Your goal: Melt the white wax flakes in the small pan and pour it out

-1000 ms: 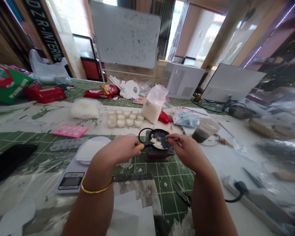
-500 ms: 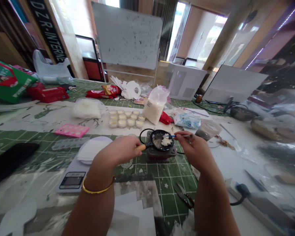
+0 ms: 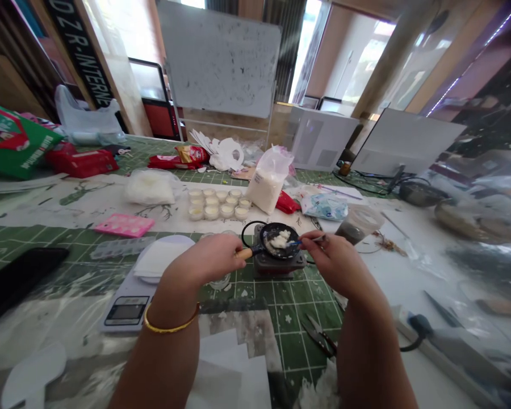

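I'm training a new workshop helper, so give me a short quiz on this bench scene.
1. Which hand grips the wooden handle of the small black pan?
2. True or false: the gold bangle is on the right wrist.
3. Fill in the missing word: the lump in the pan is ____.

Key: 1. The left hand. 2. False, it is on the left wrist. 3. White.

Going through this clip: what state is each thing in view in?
Small black pan: held over the hot plate.
Left hand: closed round the pan's wooden handle.
Right hand: pinching a thin stirrer.
White lump: in the pan, stirrer tip against it.
Small cups: uncovered, filled with pale contents.
Bag of white powder: upright, top bunched.
Digital scale: reading too small to tell.
Snips: lying on the green cutting mat.
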